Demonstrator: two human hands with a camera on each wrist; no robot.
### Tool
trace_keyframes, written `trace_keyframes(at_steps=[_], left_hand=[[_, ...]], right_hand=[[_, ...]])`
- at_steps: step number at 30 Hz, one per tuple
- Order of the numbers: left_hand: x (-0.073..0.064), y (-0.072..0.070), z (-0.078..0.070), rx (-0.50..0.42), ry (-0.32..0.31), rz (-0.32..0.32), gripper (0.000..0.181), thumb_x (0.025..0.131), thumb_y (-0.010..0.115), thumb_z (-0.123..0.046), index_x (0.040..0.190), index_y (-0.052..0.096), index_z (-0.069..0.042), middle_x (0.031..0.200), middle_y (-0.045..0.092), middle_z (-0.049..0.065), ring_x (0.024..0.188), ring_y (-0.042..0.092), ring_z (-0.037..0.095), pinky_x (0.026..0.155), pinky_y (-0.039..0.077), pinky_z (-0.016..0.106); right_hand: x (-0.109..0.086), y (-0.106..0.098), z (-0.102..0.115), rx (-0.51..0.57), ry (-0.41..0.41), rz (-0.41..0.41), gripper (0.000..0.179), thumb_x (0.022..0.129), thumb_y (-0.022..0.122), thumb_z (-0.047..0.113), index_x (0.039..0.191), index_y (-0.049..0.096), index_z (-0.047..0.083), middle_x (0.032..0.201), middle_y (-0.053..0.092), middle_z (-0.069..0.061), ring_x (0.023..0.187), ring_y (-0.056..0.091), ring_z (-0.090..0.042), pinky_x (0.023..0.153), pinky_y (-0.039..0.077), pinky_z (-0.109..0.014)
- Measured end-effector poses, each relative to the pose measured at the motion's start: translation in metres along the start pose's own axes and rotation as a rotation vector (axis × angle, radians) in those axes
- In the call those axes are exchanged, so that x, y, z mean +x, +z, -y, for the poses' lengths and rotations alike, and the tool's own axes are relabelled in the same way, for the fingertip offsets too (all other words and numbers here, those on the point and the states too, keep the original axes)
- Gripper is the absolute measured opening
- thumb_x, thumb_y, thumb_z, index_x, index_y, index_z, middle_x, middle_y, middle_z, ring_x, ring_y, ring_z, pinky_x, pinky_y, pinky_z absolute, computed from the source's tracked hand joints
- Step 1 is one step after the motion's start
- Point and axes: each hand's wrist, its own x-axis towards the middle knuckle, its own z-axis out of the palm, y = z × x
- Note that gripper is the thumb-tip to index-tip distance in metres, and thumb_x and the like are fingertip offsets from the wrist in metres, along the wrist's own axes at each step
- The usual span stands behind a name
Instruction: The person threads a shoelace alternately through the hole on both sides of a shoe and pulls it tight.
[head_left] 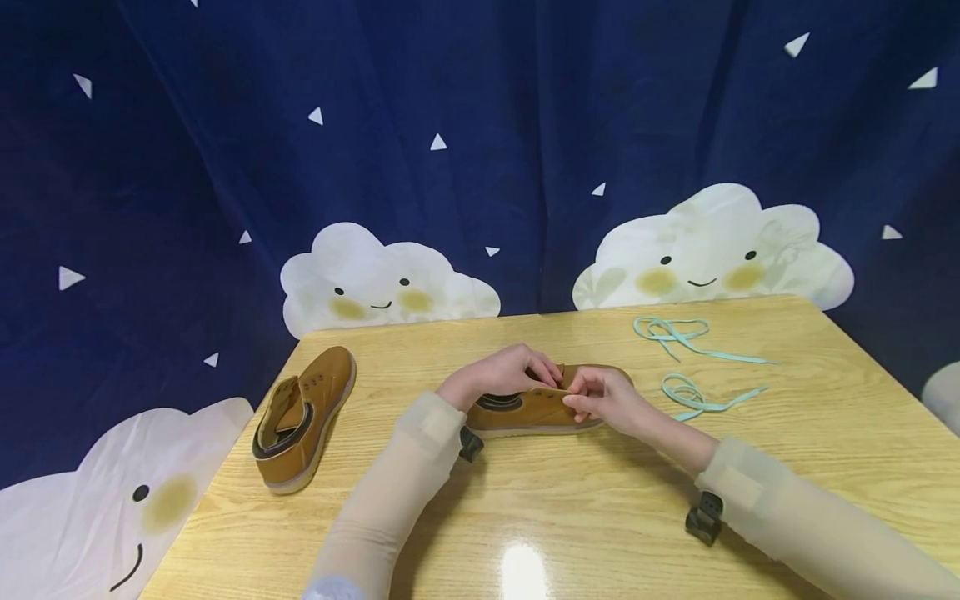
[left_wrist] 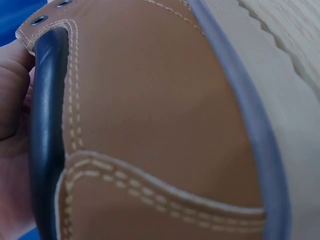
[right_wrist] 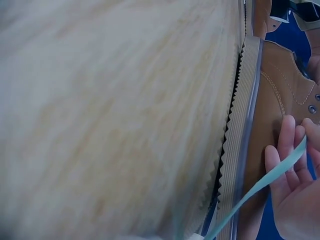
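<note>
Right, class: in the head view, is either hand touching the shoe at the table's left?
No: the left hand and right hand are both at the other shoe, apart from that left-side shoe.

Tabletop (head_left: pixel 570 521) glare, soft shadows, hazier wrist views

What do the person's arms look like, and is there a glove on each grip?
No gloves: the left grip and right grip are bare. The left sleeve and right sleeve are long and creamy beige. A small black gadget hangs by each cuff, one left, one right. The left sleeve also has a pale blue patch.
</note>
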Motion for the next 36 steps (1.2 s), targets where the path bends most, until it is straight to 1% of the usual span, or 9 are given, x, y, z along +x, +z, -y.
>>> trace_keyframes(at_steps=[5, 12, 16, 22, 25, 28, 33, 34, 36], left_hand=[[0.000, 0.001, 0.001, 0.007, 0.003, -0.035, 0.013, 0.091, 0.066, 0.000, 0.100, 0.076, 0.000, 0.108, 0.069, 0.008, 0.113, 0.059, 0.019, 0.093, 0.043, 0.019], [-0.006, 0.005, 0.004, 0.014, 0.036, -0.140, 0.009, 0.091, 0.068, -0.008, 0.094, 0.076, -0.006, 0.102, 0.070, 0.003, 0.098, 0.063, 0.012, 0.087, 0.046, 0.020], [-0.011, 0.002, 0.005, -0.022, 0.012, -0.260, 0.009, 0.090, 0.070, -0.012, 0.094, 0.076, -0.006, 0.099, 0.071, 0.003, 0.094, 0.063, 0.010, 0.086, 0.047, 0.022], [-0.021, -0.006, 0.013, -0.160, -0.071, -0.453, 0.011, 0.092, 0.068, -0.011, 0.095, 0.075, -0.003, 0.097, 0.072, 0.005, 0.091, 0.064, 0.012, 0.081, 0.050, 0.025], [-0.027, -0.008, 0.016, -0.286, -0.091, -0.523, 0.012, 0.093, 0.066, -0.008, 0.095, 0.073, 0.002, 0.096, 0.071, 0.011, 0.090, 0.067, 0.019, 0.080, 0.052, 0.028], [-0.032, -0.009, 0.017, -0.499, -0.095, -0.600, 0.011, 0.095, 0.061, -0.003, 0.094, 0.066, 0.006, 0.096, 0.070, 0.017, 0.093, 0.068, 0.026, 0.082, 0.053, 0.033], [-0.036, -0.012, 0.012, -0.930, -0.079, -0.777, 0.013, 0.102, 0.046, -0.002, 0.091, 0.054, -0.003, 0.088, 0.070, 0.011, 0.081, 0.071, 0.018, 0.077, 0.055, 0.034], [-0.036, -0.013, 0.010, -0.988, -0.072, -0.810, 0.014, 0.102, 0.043, -0.003, 0.091, 0.052, -0.004, 0.087, 0.070, 0.009, 0.078, 0.071, 0.015, 0.075, 0.056, 0.032], [-0.038, -0.015, 0.007, -1.078, -0.048, -0.861, 0.014, 0.103, 0.039, -0.004, 0.092, 0.049, -0.005, 0.088, 0.070, 0.012, 0.077, 0.071, 0.017, 0.072, 0.056, 0.030]], right_hand=[[0.001, 0.000, 0.000, -0.006, 0.025, -0.006, 0.013, 0.090, 0.067, 0.000, 0.082, 0.058, -0.004, 0.072, 0.064, -0.013, 0.061, 0.065, -0.020, 0.053, 0.051, -0.028], [0.002, -0.004, 0.001, -0.048, 0.048, -0.002, 0.010, 0.089, 0.070, 0.005, 0.085, 0.065, -0.003, 0.072, 0.065, -0.009, 0.062, 0.064, -0.022, 0.055, 0.052, -0.031], [0.003, -0.006, 0.002, -0.058, 0.073, 0.003, 0.011, 0.089, 0.070, 0.007, 0.087, 0.068, -0.004, 0.073, 0.068, -0.008, 0.063, 0.064, -0.021, 0.056, 0.052, -0.029], [0.004, -0.008, 0.002, -0.063, 0.084, 0.009, 0.009, 0.090, 0.069, 0.005, 0.089, 0.068, -0.004, 0.075, 0.068, -0.007, 0.062, 0.064, -0.022, 0.055, 0.051, -0.028], [0.004, -0.009, 0.002, -0.073, 0.085, 0.002, 0.009, 0.090, 0.069, 0.005, 0.089, 0.069, -0.004, 0.075, 0.068, -0.007, 0.062, 0.064, -0.022, 0.055, 0.051, -0.027], [0.005, -0.009, 0.002, -0.089, 0.084, -0.002, 0.010, 0.089, 0.070, 0.007, 0.089, 0.069, -0.003, 0.075, 0.067, -0.006, 0.062, 0.064, -0.021, 0.055, 0.051, -0.028], [0.003, -0.008, 0.004, -0.088, 0.097, 0.001, 0.011, 0.090, 0.070, 0.009, 0.089, 0.069, -0.002, 0.076, 0.067, -0.005, 0.064, 0.064, -0.023, 0.056, 0.052, -0.030], [0.003, -0.007, 0.004, -0.087, 0.102, 0.001, 0.011, 0.090, 0.070, 0.010, 0.089, 0.069, -0.001, 0.076, 0.067, -0.005, 0.064, 0.064, -0.023, 0.057, 0.052, -0.030], [0.003, -0.007, 0.004, -0.085, 0.107, 0.002, 0.011, 0.091, 0.069, 0.010, 0.089, 0.069, -0.001, 0.076, 0.067, -0.006, 0.065, 0.065, -0.024, 0.058, 0.052, -0.031]])
